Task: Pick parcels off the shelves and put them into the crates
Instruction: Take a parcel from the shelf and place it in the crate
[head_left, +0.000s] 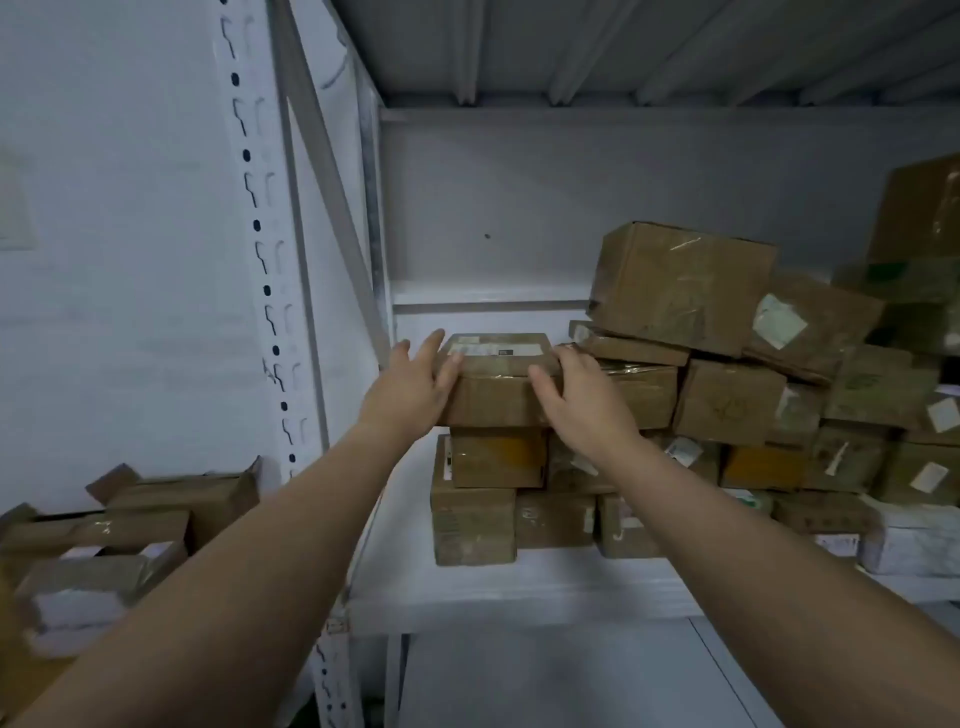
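Observation:
A flat brown cardboard parcel (497, 382) with white labels on its lid tops a short stack at the left end of a white shelf (519, 587). My left hand (415, 387) lies against the parcel's left side with straight fingers reaching along its edge. My right hand (582, 400) rests on the parcel's right front corner, fingers spread over the top edge and front face. Both forearms stretch up from the bottom of the view.
More brown parcels (727, 400) are heaped to the right, with a large box (680, 286) perched on top. A perforated white upright (270, 291) and a diagonal brace stand at left. Open cartons with parcels (119, 535) sit at lower left. Another shelf runs overhead.

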